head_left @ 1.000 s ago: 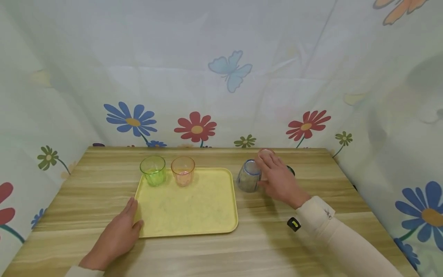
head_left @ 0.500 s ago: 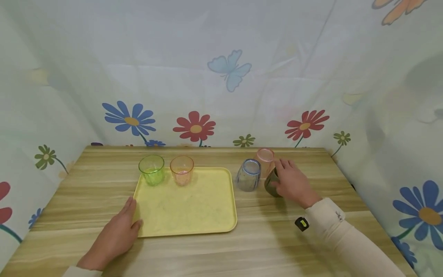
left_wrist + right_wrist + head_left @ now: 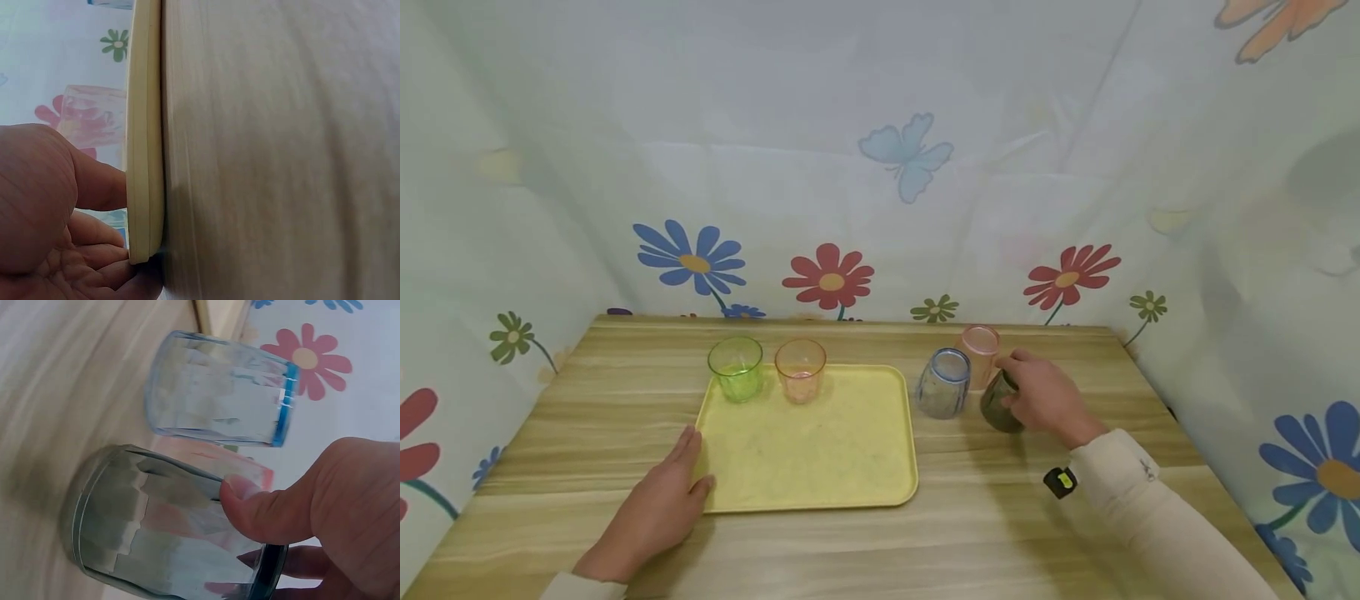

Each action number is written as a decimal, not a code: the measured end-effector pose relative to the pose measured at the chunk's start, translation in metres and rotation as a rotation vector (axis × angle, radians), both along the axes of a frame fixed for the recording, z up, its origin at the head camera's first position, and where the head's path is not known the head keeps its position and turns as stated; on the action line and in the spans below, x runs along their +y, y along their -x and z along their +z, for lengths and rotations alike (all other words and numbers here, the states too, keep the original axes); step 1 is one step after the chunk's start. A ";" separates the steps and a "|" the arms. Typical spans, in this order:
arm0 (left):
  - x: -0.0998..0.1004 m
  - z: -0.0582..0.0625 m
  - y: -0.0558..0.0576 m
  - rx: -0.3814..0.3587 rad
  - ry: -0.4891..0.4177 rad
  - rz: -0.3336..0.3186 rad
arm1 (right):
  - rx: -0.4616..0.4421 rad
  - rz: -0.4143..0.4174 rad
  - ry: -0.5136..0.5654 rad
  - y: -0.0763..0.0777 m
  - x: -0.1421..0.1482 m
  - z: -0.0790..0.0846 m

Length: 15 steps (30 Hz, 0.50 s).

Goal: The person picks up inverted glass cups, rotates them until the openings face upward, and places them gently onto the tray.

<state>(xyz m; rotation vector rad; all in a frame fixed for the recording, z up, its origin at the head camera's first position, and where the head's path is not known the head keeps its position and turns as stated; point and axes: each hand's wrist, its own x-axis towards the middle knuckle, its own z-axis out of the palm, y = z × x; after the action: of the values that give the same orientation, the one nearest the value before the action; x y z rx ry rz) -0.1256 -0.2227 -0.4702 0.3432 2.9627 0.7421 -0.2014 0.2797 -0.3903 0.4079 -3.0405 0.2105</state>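
Observation:
My right hand (image 3: 1048, 400) grips a dark grey-green tumbler (image 3: 1002, 404), which stands upside down on the table. In the right wrist view, the thumb lies against the tumbler's wall (image 3: 131, 531) near its thick base, with fingers on the far side. Left of it stand an upturned clear blue tumbler (image 3: 944, 387) and, slightly behind, an upturned pink one (image 3: 980, 354). My left hand (image 3: 658, 508) holds the near left corner of a yellow tray (image 3: 812, 467); its thumb is at the front rim and its fingers lie along the left side.
A green tumbler (image 3: 737, 371) and an orange-pink tumbler (image 3: 801, 372) stand upright at the tray's back left. The wooden table (image 3: 865, 554) meets a flower-printed curtain (image 3: 775, 192) at its back and sides. A small black device (image 3: 1060, 482) hangs at the right wrist.
My right hand has moved right and nearer, from over the pink and blue tumblers to the dark one, which it now grips. The left hand has stayed at the tray.

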 end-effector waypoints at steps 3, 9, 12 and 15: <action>0.000 0.000 0.000 0.003 0.003 -0.003 | -0.001 0.008 0.009 -0.001 0.001 0.004; 0.000 0.000 0.002 -0.012 -0.018 -0.001 | 0.000 0.034 0.017 -0.006 0.000 0.017; -0.001 0.000 0.002 -0.020 -0.029 -0.002 | -0.004 0.038 0.020 -0.008 -0.002 0.023; -0.002 -0.001 0.003 -0.025 -0.030 -0.006 | -0.006 0.040 0.026 -0.010 -0.003 0.027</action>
<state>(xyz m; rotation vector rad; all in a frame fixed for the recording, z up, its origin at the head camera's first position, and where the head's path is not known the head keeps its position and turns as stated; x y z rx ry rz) -0.1287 -0.2250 -0.4711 0.3418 2.9292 0.7850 -0.1910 0.2771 -0.3638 0.4680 -3.0339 0.2539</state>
